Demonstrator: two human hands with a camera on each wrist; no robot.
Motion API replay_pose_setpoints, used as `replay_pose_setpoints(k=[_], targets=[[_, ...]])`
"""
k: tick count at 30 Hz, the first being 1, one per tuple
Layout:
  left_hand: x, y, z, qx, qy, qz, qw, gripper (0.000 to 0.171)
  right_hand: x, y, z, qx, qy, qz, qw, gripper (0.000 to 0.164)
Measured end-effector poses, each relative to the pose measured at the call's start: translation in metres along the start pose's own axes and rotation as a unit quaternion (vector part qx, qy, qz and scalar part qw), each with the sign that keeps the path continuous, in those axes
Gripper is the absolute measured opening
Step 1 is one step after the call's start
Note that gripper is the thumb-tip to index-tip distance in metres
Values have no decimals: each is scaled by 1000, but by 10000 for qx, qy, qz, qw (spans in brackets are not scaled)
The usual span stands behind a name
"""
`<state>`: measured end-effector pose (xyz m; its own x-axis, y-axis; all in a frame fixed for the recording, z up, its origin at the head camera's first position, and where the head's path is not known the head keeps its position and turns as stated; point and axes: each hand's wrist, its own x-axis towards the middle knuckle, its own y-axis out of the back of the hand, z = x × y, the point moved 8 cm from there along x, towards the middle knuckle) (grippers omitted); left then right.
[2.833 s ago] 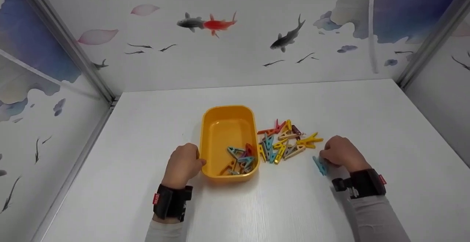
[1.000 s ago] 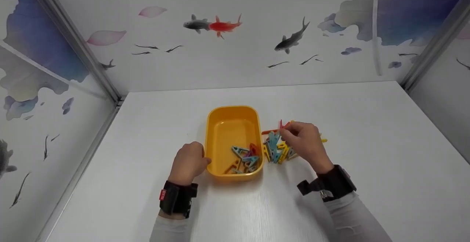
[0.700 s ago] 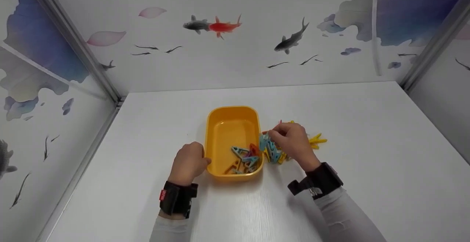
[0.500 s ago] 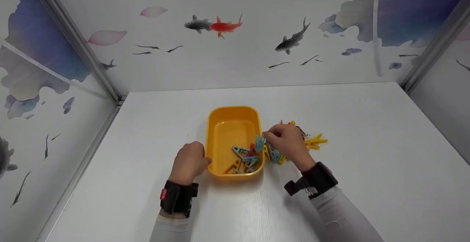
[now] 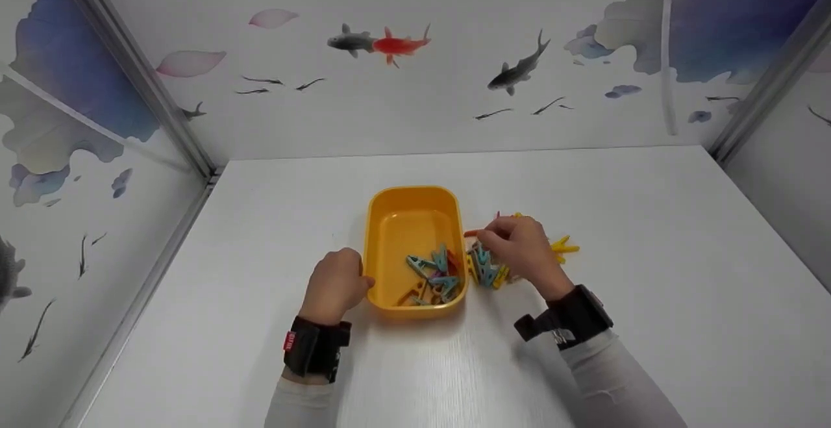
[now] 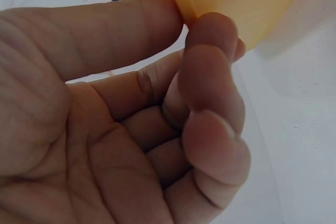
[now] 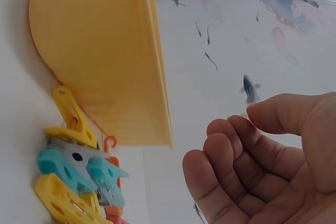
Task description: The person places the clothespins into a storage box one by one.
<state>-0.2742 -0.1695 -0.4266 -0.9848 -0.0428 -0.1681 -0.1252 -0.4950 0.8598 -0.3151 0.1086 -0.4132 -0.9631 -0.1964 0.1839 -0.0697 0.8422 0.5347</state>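
- Left hand point(image 5: 334, 285) pinched the left wall of the rounded rectangular orange-yellow plastic tray point(image 5: 409, 230), thumb and bent fingers either side; probably there to stop the tray sliding on the smooth white worktop point(image 5: 260, 252).
- Right hand point(image 5: 522, 246) hung above the loose heap of small multicoloured plastic clothespins point(image 5: 483, 269). Fingers loosely bent, thumb tip near the index finger, nothing seen between them in right wrist view; no grip on any clothespin there.
- Heap lay just beside the tray's right wall, likely kept close so the reach between the two was short. Light blue, yellow and orange pieces showed; part was hidden under right hand, count not possible.
- One yellow plastic clothespin point(image 7: 68, 106) leaned at the tray's outer wall; contact hard to tell.
- Inside the tray: light-blue, orange-red and other clothespins bunched at the near right corner, probably because that side faced right hand. Far end bare.
- A light-blue plastic clothespin point(image 5: 439, 259) stood tilted among the bunch, seemingly propped by its neighbours.
- Black wrist straps point(image 5: 317, 350) on both wrists, presumably carrying the cameras.
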Motion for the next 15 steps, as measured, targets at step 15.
replay_pose_setpoints(k=[15], targets=[[1, 0, 1, 22, -69, 20, 10000, 12, -6, 38, 30, -577, -301, 191, 9977, 19]])
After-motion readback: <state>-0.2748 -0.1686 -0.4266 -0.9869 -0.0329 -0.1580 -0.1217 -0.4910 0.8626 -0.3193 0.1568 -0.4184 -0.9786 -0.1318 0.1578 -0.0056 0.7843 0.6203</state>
